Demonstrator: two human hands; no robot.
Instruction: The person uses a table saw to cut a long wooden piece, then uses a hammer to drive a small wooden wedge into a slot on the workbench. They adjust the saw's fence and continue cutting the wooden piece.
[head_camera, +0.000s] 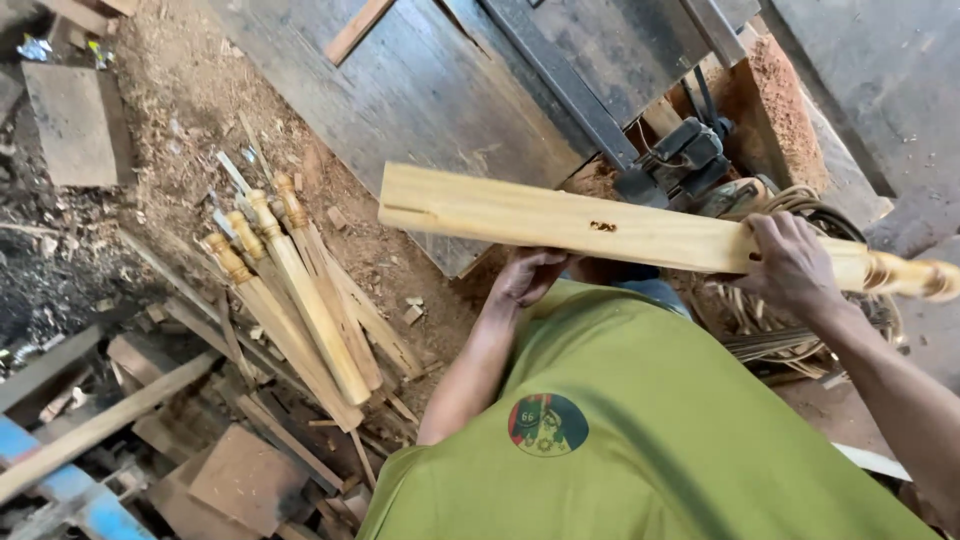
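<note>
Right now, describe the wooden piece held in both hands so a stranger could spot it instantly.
Start at the dark wooden bench above the green shirt. Across its lower edge runs a pale wooden leg, with the left hand under it and the right hand gripping near its turned end. Unlike the similar legs piled on the sawdust, it is lifted and has a slot cut in its face.

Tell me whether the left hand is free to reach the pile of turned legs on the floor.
Probably not as things stand: the left hand is under the long wooden leg, supporting it with the right hand. The pile of turned legs lies lower and apart, though nothing blocks the path.
</note>
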